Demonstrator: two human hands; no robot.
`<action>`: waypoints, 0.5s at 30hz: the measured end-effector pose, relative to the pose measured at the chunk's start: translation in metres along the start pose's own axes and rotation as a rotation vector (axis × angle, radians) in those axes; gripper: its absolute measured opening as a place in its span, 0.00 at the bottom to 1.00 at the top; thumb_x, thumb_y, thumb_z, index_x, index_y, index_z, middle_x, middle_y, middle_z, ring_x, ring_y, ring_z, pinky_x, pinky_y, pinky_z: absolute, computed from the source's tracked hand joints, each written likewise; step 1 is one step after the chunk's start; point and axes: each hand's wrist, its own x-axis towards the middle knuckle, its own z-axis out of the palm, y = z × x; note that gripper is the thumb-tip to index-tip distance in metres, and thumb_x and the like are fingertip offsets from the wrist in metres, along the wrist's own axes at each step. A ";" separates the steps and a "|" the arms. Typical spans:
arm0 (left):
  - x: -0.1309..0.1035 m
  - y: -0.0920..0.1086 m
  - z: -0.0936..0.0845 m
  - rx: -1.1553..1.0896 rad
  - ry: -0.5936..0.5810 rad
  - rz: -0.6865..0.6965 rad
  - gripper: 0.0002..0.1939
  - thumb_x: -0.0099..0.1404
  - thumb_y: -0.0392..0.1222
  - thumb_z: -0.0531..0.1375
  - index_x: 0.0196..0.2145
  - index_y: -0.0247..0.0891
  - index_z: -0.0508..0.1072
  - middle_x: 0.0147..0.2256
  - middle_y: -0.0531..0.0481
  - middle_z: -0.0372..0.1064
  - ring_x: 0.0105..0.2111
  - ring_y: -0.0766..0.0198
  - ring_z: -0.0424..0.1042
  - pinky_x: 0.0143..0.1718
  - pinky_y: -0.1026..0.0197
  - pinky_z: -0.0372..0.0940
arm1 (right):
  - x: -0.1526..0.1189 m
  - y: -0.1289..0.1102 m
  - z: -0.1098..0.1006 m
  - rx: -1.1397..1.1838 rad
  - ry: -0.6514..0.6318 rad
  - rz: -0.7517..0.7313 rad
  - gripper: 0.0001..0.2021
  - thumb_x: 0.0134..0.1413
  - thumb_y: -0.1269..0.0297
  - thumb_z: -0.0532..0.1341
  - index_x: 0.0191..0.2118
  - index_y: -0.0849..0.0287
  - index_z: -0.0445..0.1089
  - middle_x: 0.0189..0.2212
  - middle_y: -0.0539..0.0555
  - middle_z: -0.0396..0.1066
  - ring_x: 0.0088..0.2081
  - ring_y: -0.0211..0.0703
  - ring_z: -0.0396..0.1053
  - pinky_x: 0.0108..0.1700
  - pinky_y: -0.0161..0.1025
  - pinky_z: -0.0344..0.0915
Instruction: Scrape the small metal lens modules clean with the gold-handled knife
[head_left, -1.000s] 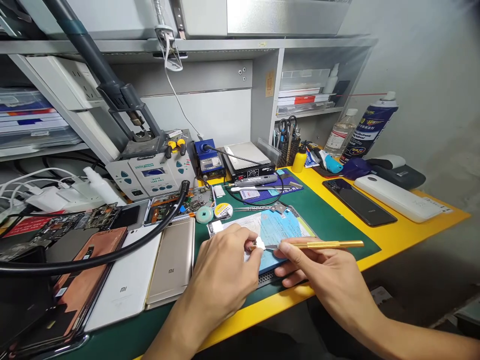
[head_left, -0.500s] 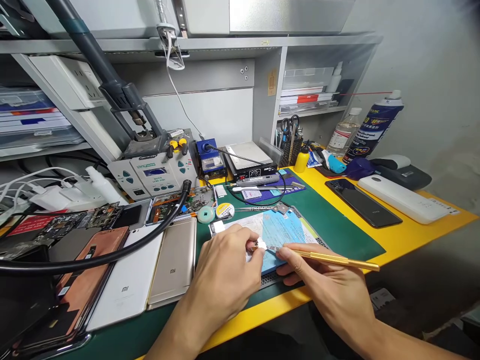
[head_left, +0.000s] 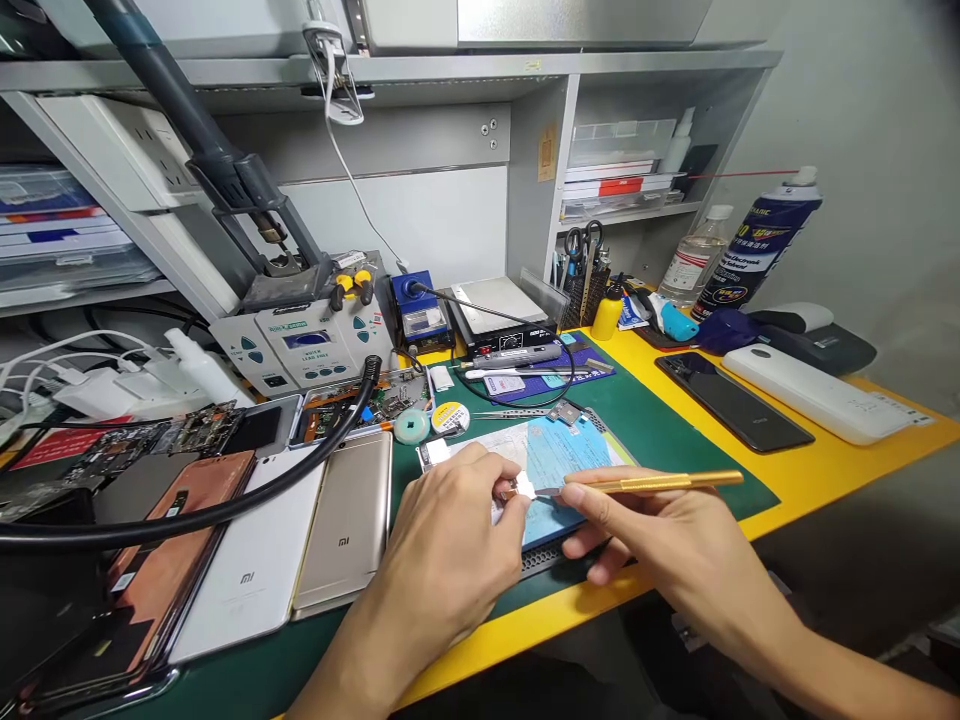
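Observation:
Between the thumb and fingers of my left hand [head_left: 465,535] is a small white piece [head_left: 526,486], with a bit of metal showing beside it. My right hand [head_left: 660,530] grips a gold-handled knife [head_left: 667,483] like a pen, its blade tip at the edge of the white piece. Both hands are over a blue pad [head_left: 559,460] with a printed sheet. What the left fingertips cover is hidden.
Several phones and backs, including a gold one [head_left: 349,520], lie at left. A black hose [head_left: 300,475] arches over them. Behind stand a rework station [head_left: 315,345] and a round green spool [head_left: 412,426]. A dark phone [head_left: 731,400] lies at right.
My right hand has shifted slightly and its lower fingers have spread. The knife handle's far end has moved up and left. My left hand has hardly moved; the camera view has shifted a little.

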 end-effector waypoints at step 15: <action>0.001 -0.004 -0.003 -0.001 -0.039 0.080 0.08 0.68 0.40 0.57 0.40 0.45 0.77 0.38 0.53 0.74 0.35 0.61 0.70 0.36 0.57 0.59 | 0.043 -0.045 -0.020 -0.191 -0.471 0.066 0.09 0.58 0.64 0.66 0.38 0.67 0.78 0.21 0.57 0.77 0.18 0.35 0.71 0.22 0.27 0.69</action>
